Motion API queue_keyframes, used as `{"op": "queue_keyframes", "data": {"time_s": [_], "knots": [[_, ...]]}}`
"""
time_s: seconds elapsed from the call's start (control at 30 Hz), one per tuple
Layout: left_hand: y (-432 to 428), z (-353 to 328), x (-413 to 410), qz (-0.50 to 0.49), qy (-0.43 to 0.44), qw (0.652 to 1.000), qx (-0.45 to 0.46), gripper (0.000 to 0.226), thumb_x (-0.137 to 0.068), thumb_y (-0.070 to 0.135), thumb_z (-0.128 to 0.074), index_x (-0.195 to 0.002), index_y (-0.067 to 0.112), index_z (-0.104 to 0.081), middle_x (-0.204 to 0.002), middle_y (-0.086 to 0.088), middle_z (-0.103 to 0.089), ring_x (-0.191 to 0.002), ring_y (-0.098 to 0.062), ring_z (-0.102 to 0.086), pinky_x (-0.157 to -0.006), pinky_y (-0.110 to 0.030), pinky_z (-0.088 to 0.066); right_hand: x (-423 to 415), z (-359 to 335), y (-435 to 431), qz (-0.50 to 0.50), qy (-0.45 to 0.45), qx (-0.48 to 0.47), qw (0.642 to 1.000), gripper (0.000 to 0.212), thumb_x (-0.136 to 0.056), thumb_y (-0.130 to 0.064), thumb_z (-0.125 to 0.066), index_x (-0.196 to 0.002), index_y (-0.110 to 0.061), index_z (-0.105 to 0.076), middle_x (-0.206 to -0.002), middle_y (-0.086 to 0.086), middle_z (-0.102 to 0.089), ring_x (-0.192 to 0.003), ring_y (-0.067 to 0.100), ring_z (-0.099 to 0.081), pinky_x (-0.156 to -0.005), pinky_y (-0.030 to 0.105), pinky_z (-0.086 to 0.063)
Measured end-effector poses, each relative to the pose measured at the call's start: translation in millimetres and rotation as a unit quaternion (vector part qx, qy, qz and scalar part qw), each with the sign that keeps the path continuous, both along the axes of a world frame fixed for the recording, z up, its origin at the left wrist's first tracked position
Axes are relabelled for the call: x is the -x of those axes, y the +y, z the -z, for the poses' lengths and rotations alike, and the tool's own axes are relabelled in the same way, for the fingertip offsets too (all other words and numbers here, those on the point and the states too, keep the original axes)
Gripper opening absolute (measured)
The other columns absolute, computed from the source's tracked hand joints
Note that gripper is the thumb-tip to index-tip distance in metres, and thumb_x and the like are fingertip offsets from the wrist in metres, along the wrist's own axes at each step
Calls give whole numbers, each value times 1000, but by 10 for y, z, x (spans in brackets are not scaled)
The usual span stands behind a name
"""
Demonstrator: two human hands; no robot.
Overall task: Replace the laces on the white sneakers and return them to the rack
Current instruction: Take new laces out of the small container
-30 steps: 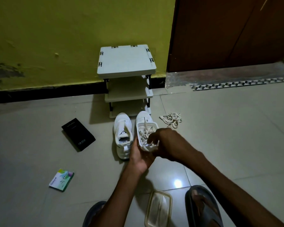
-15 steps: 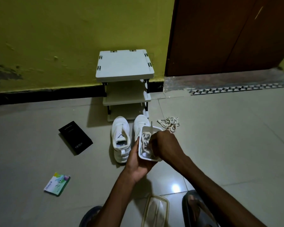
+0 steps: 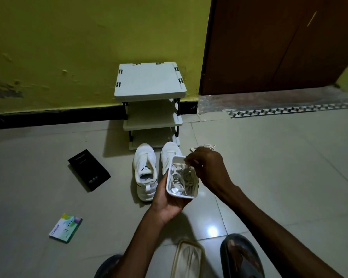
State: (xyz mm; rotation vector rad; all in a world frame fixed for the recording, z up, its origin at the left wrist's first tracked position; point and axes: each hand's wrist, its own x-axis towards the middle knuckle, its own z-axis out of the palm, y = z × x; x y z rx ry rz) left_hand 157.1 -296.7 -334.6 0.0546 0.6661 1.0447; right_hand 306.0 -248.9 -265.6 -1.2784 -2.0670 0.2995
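Observation:
Two white sneakers stand unlaced on the tile floor before the rack (image 3: 149,81): the left sneaker (image 3: 144,167) in full view, the right sneaker (image 3: 169,153) half hidden by a small white container (image 3: 182,196). My left hand (image 3: 165,201) grips that container from below and from its left side. A tangle of white laces (image 3: 178,177) fills it. My right hand (image 3: 207,169) is at the container's far right corner, fingers curled and pinching a lace. A second bundle of laces (image 3: 204,146) lies on the floor just behind my right hand.
The three-shelf white rack stands against a yellow wall, left of a brown door (image 3: 269,43). A black box (image 3: 88,169) and a green packet (image 3: 65,227) lie at left. The container's clear lid (image 3: 189,257) lies between my sandalled feet (image 3: 241,255).
My right hand has shifted from the container's near end to its far right corner, still in the laces. My left hand keeps holding the container, now slightly nearer to me.

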Motion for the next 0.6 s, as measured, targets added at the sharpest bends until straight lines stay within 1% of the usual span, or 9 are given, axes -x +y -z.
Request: {"op": "queue_keyframes", "data": {"time_s": [0.07, 0.13, 0.2, 0.23, 0.3, 0.37, 0.4, 0.5, 0.6], "knots": [[5, -1, 35, -11, 1, 1000, 1, 43, -97, 43, -52, -124, 12, -64, -125, -19, -63, -107, -34, -62, -95, -47, -50, 35, 53, -142, -21, -62, 6, 998, 20, -72, -5, -72, -85, -20, -76, -79, 3, -70, -72, 23, -65, -62, 33, -53], [24, -7, 58, -11, 6, 1000, -10, 42, -97, 42, -52, -124, 14, -65, -123, -18, -64, -106, -32, -63, -95, -47, -49, 88, 58, -258, -57, -188, 28, 980, 23, -72, -11, -67, -90, -23, -74, -86, 4, -71, -79, 26, -65, -65, 29, -50], [46, -36, 64, -9, 14, 1000, -18, 41, -97, 43, -50, -124, 15, -64, -118, -16, -66, -99, -29, -65, -87, -43, -53, 89, 43, -288, -89, -230, 39, 968, 23, -73, -12, -64, -90, -25, -71, -88, 4, -70, -81, 26, -64, -65, 28, -44], [57, -46, 65, -10, 14, 1000, -19, 41, -97, 43, -49, -124, 16, -64, -116, -15, -67, -97, -28, -65, -85, -42, -54, 82, 38, -298, -88, -194, 47, 976, 23, -74, -11, -65, -92, -25, -70, -88, 4, -70, -81, 25, -64, -65, 29, -46], [81, -55, 63, -13, 15, 1000, -18, 42, -97, 44, -50, -125, 16, -63, -120, -14, -65, -101, -28, -63, -89, -43, -51, 42, 32, -304, -31, -26, 55, 998, 27, -76, -9, -66, -96, -26, -72, -84, -3, -72, -78, 15, -66, -66, 28, -50], [100, -46, 70, -17, 17, 999, -22, 43, -96, 44, -51, -125, 15, -64, -122, -15, -65, -104, -30, -62, -97, -46, -45, -20, 51, -308, 53, 134, 63, 988, 19, -83, -10, -65, -92, -25, -73, -76, -12, -72, -73, 3, -67, -66, 23, -52], [100, -25, 79, -19, 14, 999, -24, 43, -96, 44, -51, -123, 14, -65, -120, -16, -65, -104, -31, -62, -100, -47, -43, -54, 91, -315, 97, 162, 92, 978, 14, -86, -14, -64, -88, -25, -73, -71, -13, -71, -70, 1, -67, -68, 23, -53], [115, 47, 132, -19, 19, 999, -19, 46, -95, 45, -53, -126, 13, -65, -126, -16, -63, -112, -33, -59, -109, -49, -38, -158, 348, -354, 156, 76, 288, 942, 11, -83, -32, -66, -77, -23, -70, -70, -8, -72, -72, 12, -69, -77, 36, -57], [129, 135, 183, -8, 38, 999, -17, 50, -95, 48, -54, -131, 14, -62, -134, -15, -58, -121, -32, -53, -114, -51, -32, -157, 663, -596, 102, -128, 430, 888, 28, -76, -48, -75, -90, -24, -67, -98, 0, -71, -91, 20, -67, -81, 33, -55]]}}
